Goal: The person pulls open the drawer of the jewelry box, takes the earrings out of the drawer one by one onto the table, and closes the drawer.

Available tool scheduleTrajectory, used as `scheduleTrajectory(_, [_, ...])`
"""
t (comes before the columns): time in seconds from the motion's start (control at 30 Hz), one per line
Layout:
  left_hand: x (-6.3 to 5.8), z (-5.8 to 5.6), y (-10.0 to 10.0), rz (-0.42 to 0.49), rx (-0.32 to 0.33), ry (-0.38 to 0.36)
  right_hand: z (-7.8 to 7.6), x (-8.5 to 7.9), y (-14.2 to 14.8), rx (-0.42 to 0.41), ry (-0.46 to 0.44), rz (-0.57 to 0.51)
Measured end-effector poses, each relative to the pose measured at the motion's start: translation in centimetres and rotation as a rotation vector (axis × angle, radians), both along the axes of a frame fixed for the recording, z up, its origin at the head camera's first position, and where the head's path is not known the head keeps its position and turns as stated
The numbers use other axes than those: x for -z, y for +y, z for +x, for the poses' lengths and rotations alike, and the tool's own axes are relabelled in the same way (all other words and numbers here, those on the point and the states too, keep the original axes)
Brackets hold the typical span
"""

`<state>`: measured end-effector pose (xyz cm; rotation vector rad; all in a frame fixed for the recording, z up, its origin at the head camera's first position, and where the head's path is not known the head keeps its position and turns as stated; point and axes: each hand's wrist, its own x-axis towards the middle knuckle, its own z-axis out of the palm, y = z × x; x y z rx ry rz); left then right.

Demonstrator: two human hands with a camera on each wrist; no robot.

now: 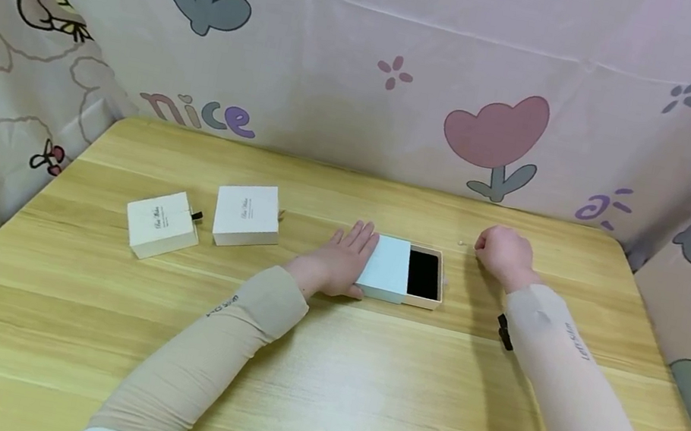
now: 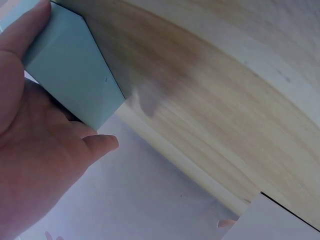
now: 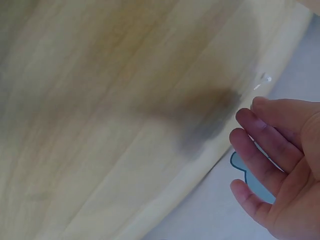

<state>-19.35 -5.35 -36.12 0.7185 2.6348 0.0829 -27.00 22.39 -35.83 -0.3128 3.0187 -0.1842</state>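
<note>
A pale blue sliding box (image 1: 388, 263) lies on the wooden table. Its black-lined drawer (image 1: 425, 276) is partly out on the right. My left hand (image 1: 337, 260) rests on the left end of this box with straight fingers; in the left wrist view the thumb lies along one blue face (image 2: 75, 75). To the right of the drawer, my right hand (image 1: 505, 255) has curled fingers. A tiny shiny piece of jewellery (image 1: 461, 244) sticks out at its thumb and index fingertips, and the right wrist view shows its bright bead (image 3: 268, 79). The exact grip is too small to make out.
Two white boxes with printed script, one cream-toned (image 1: 162, 224) and one whiter (image 1: 247, 215), stand on the left of the table. A patterned cloth (image 1: 339, 91) hangs behind the table's far edge. A small black object (image 1: 505, 332) shows beside the right forearm.
</note>
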Motion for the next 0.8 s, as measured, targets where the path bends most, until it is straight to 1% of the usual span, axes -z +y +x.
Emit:
scheduleTrajectory(0.27, [0.2, -0.11, 0.02, -0.019, 0.008, 0.012, -0.42, 0.7, -0.11, -0.008, -0.006, 0.054])
scheduleTrajectory(0.43, [0.2, -0.09, 0.05, -0.023, 0.006, 0.013, -0.42, 0.85, -0.23, -0.007, -0.018, 0.072])
scheduleTrajectory(0.8, [0.12, -0.03, 0.06, -0.026, 0.012, 0.02, -0.13, 0.71, -0.33, 0.001, -0.037, 0.06])
